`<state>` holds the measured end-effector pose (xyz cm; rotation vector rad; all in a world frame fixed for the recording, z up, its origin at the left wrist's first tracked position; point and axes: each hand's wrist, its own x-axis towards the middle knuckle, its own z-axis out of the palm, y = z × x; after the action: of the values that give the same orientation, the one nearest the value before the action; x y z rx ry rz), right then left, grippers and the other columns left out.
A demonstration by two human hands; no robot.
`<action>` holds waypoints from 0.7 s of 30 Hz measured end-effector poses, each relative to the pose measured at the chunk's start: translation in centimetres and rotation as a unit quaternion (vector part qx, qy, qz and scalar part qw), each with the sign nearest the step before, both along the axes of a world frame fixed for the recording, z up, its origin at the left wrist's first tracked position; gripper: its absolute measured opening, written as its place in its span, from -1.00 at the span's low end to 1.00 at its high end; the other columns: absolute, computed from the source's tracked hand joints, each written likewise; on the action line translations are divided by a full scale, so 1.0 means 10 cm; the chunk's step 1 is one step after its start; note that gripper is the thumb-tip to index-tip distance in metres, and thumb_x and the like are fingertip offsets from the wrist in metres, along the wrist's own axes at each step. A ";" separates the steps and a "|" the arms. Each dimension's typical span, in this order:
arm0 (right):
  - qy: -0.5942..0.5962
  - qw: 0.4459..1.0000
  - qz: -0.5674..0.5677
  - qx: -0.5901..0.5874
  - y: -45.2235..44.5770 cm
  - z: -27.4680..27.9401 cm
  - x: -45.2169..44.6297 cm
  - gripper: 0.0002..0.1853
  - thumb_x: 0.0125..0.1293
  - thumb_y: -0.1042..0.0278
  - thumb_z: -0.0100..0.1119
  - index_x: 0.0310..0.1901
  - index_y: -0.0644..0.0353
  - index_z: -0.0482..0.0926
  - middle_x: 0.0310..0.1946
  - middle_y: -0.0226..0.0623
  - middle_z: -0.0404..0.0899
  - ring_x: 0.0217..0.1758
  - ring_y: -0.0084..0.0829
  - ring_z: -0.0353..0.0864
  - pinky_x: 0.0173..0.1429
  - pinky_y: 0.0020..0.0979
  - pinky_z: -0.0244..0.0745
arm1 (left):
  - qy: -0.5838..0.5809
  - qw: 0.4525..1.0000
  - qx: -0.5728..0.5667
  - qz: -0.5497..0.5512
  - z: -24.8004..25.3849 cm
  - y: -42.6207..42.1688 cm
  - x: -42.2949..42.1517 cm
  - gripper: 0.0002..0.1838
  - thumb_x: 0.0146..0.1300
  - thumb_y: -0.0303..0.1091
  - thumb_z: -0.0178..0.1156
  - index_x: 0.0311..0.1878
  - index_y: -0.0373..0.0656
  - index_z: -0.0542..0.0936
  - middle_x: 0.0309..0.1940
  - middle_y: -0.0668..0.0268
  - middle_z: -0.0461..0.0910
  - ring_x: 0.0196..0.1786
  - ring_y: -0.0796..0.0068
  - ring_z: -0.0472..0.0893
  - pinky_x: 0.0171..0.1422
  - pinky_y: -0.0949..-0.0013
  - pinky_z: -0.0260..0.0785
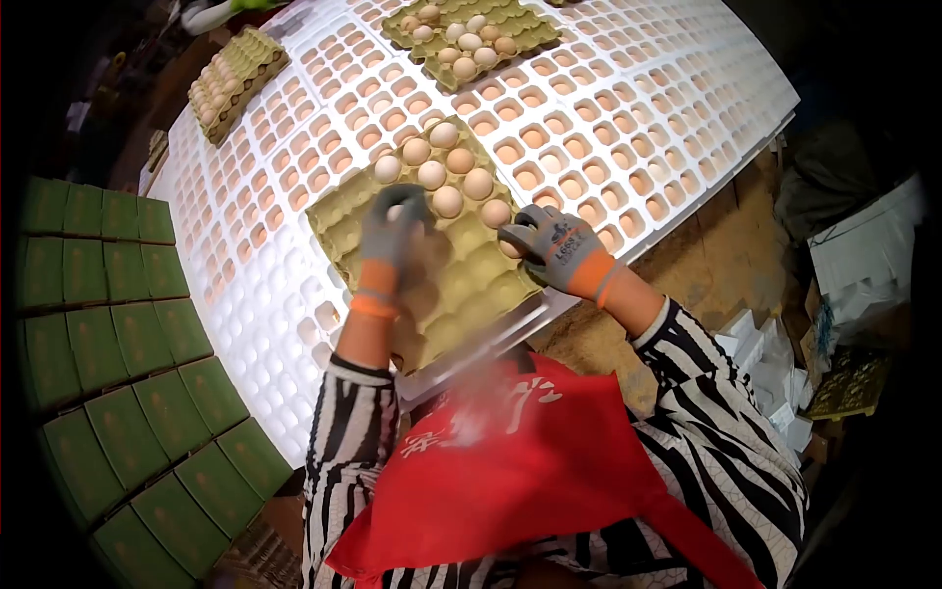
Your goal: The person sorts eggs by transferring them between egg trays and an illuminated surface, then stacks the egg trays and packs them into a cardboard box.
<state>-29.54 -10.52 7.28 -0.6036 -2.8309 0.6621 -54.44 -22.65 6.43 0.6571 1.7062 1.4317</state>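
A yellowish egg tray (446, 294) lies in front of me on the white foam trays, with several eggs (447, 201) in its far part and bare cups nearer me. My left hand (392, 231), in a grey glove with an orange cuff, is over the tray's left half with its fingers curled round an egg, slightly blurred. My right hand (559, 245), gloved alike, is at the tray's right edge, its fingers closed on an egg (510, 245) that shows partly at the fingertips.
White foam trays (589, 118) with eggs in square cells cover the table. Two more egg trays, one at the back (500, 54) and one at the back left (231, 83), hold eggs. Green boxes (147, 393) are stacked left. Plastic wrap and foam pieces (760, 358) lie right.
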 end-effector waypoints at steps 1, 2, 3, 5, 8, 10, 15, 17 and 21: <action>-0.029 1.000 -0.003 -0.008 0.03 -0.01 -0.03 -0.51 0.11 0.30 0.35 0.14 -0.11 0.59 -0.03 -0.33 0.55 0.02 -0.20 0.61 0.09 -0.21 0.58 | 0.205 0.977 -0.059 0.005 -0.10 0.13 0.16 -0.64 0.16 -0.23 0.40 0.01 -0.14 0.67 -0.08 0.22 0.63 -0.03 0.29 0.67 0.06 0.25 0.54; -0.059 0.998 -0.006 -0.017 0.04 -0.02 -0.04 -0.50 0.11 0.31 0.34 0.15 -0.11 0.58 -0.03 -0.33 0.55 0.04 -0.19 0.61 0.11 -0.19 0.57 | 0.436 0.890 -0.122 -0.056 0.08 0.19 0.31 -0.54 0.14 -0.19 0.43 0.09 -0.13 0.62 -0.05 0.14 0.64 -0.01 0.11 0.66 0.08 0.12 0.52; -0.006 0.992 -0.041 -0.117 0.08 0.05 0.00 -0.50 0.16 0.30 0.30 0.20 -0.09 0.53 -0.04 -0.29 0.55 0.00 -0.24 0.61 0.09 -0.22 0.57 | 0.502 0.847 -0.158 -0.075 0.07 0.26 0.40 -0.50 0.14 -0.18 0.43 0.12 -0.14 0.58 -0.03 0.11 0.63 -0.01 0.08 0.66 0.06 0.11 0.52; 0.161 0.874 -0.087 -0.450 0.24 -0.04 0.11 -0.45 0.19 0.41 0.19 0.26 0.10 0.43 -0.03 -0.26 0.54 -0.21 -0.39 0.60 -0.14 -0.36 0.58 | 0.560 0.803 -0.180 -0.095 0.03 0.33 0.39 -0.47 0.16 -0.20 0.41 0.17 -0.15 0.52 -0.02 0.08 0.63 -0.02 0.08 0.66 0.01 0.12 0.52; 0.260 0.674 -0.110 -0.683 0.38 0.17 0.11 -0.41 0.13 0.55 0.16 0.28 0.19 0.43 0.07 -0.25 0.53 -0.33 -0.51 0.58 -0.33 -0.49 0.54 | 0.380 0.915 -0.120 -0.068 0.01 0.28 0.29 -0.51 0.22 -0.30 0.35 0.20 -0.17 0.49 -0.05 0.11 0.63 -0.09 0.22 0.67 -0.12 0.22 0.55; 0.099 0.864 -0.091 -0.486 0.50 0.16 -0.02 -0.48 0.17 0.38 0.23 0.23 0.07 0.52 0.08 -0.30 0.52 -0.25 -0.53 0.61 -0.23 -0.45 0.58 | 0.006 1.000 -0.028 0.007 0.13 0.20 0.09 -0.54 0.25 -0.38 0.30 0.22 -0.17 0.49 -0.10 0.14 0.64 -0.18 0.32 0.67 -0.24 0.31 0.54; -0.141 0.988 0.003 0.057 0.26 0.25 -0.43 -0.52 0.15 0.18 0.39 0.15 -0.20 0.57 0.25 -0.25 0.41 0.15 -0.19 0.60 0.15 -0.20 0.55 | 0.261 0.965 -0.022 -0.016 0.26 0.32 -0.22 -0.63 0.26 -0.39 0.22 0.15 -0.10 0.64 0.01 0.15 0.60 -0.11 0.33 0.68 -0.25 0.25 0.55; -0.202 0.975 -0.005 0.094 0.20 0.21 -0.53 -0.50 0.15 0.17 0.39 0.17 -0.23 0.56 0.28 -0.23 0.39 0.14 -0.18 0.60 0.15 -0.21 0.56 | 0.606 0.787 -0.098 -0.064 0.18 0.53 -0.16 -0.66 0.22 -0.32 0.26 0.08 -0.07 0.68 0.11 0.12 0.57 0.00 0.26 0.67 -0.18 0.12 0.57; -0.043 0.996 -0.062 0.051 0.22 0.09 -0.42 -0.51 0.06 0.16 0.43 0.10 -0.17 0.61 0.18 -0.21 0.49 0.11 -0.14 0.62 0.09 -0.19 0.59 | 0.669 0.660 -0.292 -0.176 0.17 0.86 0.13 -0.73 0.13 -0.22 0.30 -0.09 0.02 0.74 0.09 0.15 0.55 -0.01 0.18 0.66 -0.07 0.09 0.56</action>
<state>-33.72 -8.33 8.14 -0.8000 -2.8556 0.4777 -53.17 -14.08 8.14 1.7497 2.6308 -0.2128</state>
